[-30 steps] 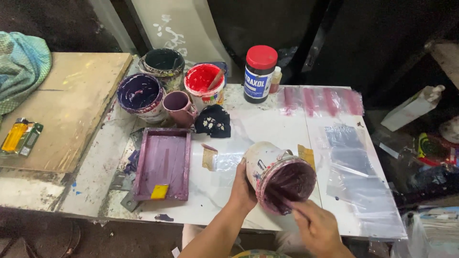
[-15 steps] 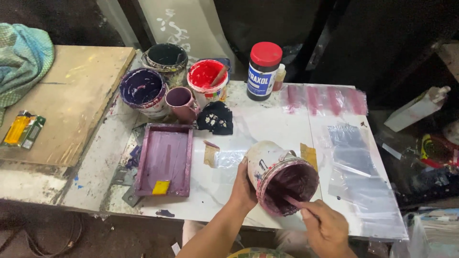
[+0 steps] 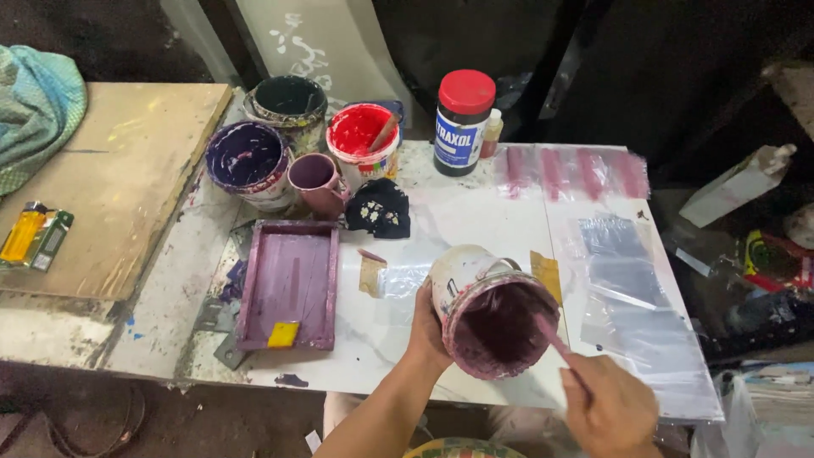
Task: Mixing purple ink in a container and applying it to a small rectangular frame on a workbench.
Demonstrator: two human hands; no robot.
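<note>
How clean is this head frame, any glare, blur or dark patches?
Head view: glare off the white tabletop and the plastic sheet; background beyond the table almost black; right hand and stick slightly motion-soft; tilted paint can in the left hand reads sharp.

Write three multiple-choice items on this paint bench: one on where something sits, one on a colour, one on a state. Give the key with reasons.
1. Where does the purple rectangular tray lie?
A. left of the tilted can
B. on the wooden board
C. behind the red-lidded jar

2. What colour is the paint in the tub with a stick standing in it?
A. green
B. red
C. white

3. How is the paint can held by the left hand?
A. upright with its lid on
B. upside down
C. tilted toward the camera, open

Key: 1 A, the tray lies on the white table left of the can. 2 B, the tub's inside is bright red. 3 C, the can's open mouth faces the viewer, showing purple paint, while the right hand puts a stick into it.
</note>
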